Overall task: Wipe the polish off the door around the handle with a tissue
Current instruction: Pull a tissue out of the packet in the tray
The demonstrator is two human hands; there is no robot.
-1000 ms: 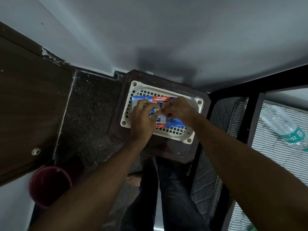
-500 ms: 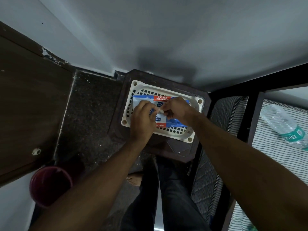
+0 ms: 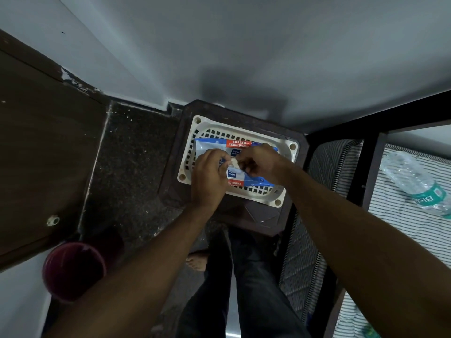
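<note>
A blue, white and red pack of wipes (image 3: 240, 178) lies in a cream perforated basket (image 3: 284, 143) on a dark brown stool (image 3: 175, 167). My left hand (image 3: 208, 176) presses on the pack's left part. My right hand (image 3: 261, 163) pinches a small white tip of tissue (image 3: 234, 162) at the pack's opening, between both hands. The brown wooden door (image 3: 41, 147) stands at the left with a small pale fitting (image 3: 52, 220) on it; its handle is out of view.
A dark red bucket (image 3: 73, 270) sits on the speckled dark floor (image 3: 131, 167) at lower left. My legs and a bare foot (image 3: 196, 262) are below the stool. To the right is a dark bed frame (image 3: 366, 176) with striped mattresses and a plastic water bottle (image 3: 415, 184).
Both hands stay on the pack; the fingers have worked at its opening and a white tip of tissue now shows between them. The view has barely shifted.
</note>
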